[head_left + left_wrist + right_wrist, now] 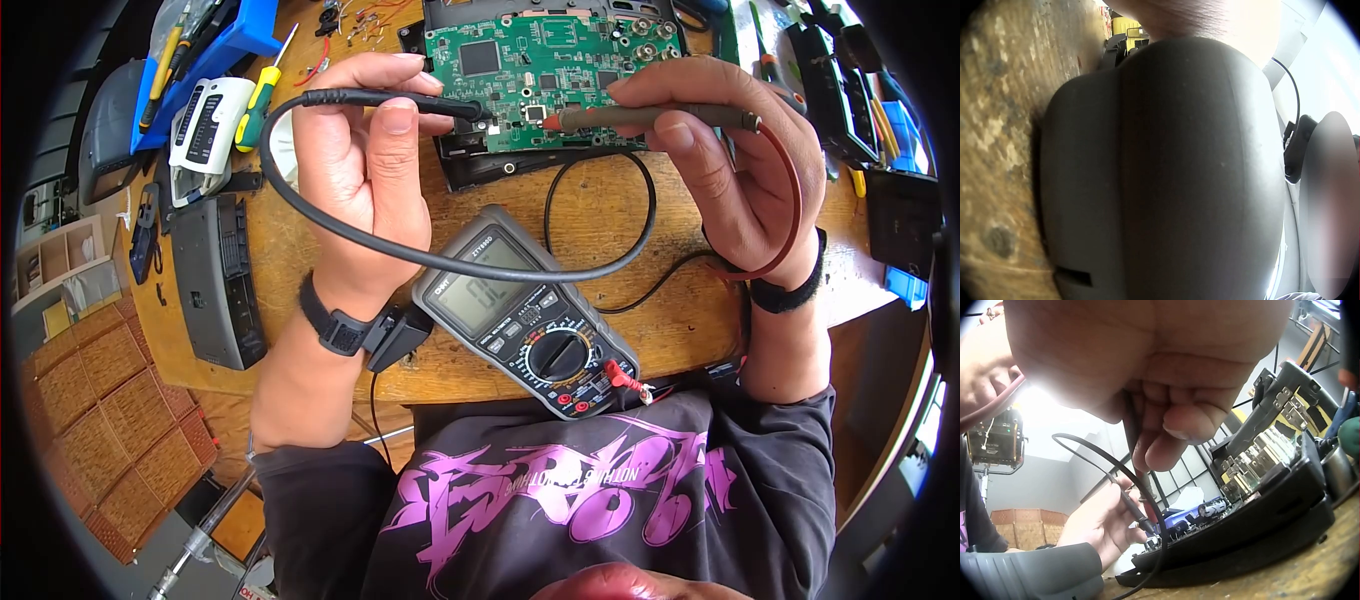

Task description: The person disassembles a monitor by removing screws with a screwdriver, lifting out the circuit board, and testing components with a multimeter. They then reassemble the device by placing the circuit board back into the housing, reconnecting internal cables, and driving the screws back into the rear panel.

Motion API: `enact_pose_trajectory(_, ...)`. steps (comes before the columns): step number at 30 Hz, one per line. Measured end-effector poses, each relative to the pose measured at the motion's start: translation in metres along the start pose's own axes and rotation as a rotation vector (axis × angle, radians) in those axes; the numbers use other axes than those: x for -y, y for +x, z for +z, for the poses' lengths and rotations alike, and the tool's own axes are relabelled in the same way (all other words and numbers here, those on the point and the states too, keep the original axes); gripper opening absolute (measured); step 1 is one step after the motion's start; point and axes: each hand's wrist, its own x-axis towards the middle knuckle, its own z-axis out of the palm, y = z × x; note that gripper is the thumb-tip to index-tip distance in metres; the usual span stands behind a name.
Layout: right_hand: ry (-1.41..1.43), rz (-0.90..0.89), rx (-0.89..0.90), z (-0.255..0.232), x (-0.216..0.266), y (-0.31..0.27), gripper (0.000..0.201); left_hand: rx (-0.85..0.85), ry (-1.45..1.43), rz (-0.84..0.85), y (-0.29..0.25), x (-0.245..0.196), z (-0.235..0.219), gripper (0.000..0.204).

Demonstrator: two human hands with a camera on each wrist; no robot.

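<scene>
My left hand (pixel 365 190) pinches a black test probe (pixel 430 103), its tip down at the green circuit board (pixel 510 75). In my right hand (pixel 745 165) is a red test probe (pixel 620 118), pointing left at the board's front part. The board lies in a black housing (pixel 1229 544). Below both hands a grey digital multimeter (pixel 558 355) lies tilted, its screen lit with digits. The black lead loops across it. A dark grey rounded casing (pixel 1179 169) fills most of the left wrist view, hiding the left hand's fingers.
On the left are a black plastic unit (pixel 215 285), a white device (pixel 210 125), a yellow-green screwdriver (pixel 260 108) and a blue tool bin (pixel 225 40). Loose wires (pixel 370 18) lie at the back. The wooden table (pixel 690 335) ends in front of the person's torso.
</scene>
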Motion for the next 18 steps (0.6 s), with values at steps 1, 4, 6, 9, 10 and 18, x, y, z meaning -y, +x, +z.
enact_pose_trajectory(1, 0.005, 0.025, 0.008, -0.0007, 0.001, -0.0001, 0.026, 0.003, -0.004, -0.005, -0.0001, 0.0001, 0.0, 0.026)
enact_pose_trajectory(4, 0.006, -0.004, 0.025, -0.001, 0.0002, 0.0024, 0.026, 0.005, -0.001, -0.012, -0.0001, -0.0003, 0.0001, 0.026)
enact_pose_trajectory(6, -0.003, -0.025, 0.035, 0.0008, -0.0015, 0.0046, 0.026, 0.002, 0.006, -0.015, 0.0001, -0.0009, 0.0002, 0.026)
enact_pose_trajectory(9, -0.028, -0.051, 0.055, 0.0023, -0.0016, 0.0056, 0.026, 0.01, -0.001, -0.018, -0.0001, -0.0008, -0.0003, 0.026)
enact_pose_trajectory(10, -0.045, -0.058, 0.063, 0.0026, -0.0015, 0.0059, 0.026, 0.013, -0.003, -0.015, 0.0001, -0.0004, -0.0006, 0.026)
enact_pose_trajectory(18, -0.051, -0.065, 0.113, 0.004, -0.0049, 0.0065, 0.026, 0.01, 0.006, -0.013, 0.0005, -0.0016, -0.0002, 0.025)
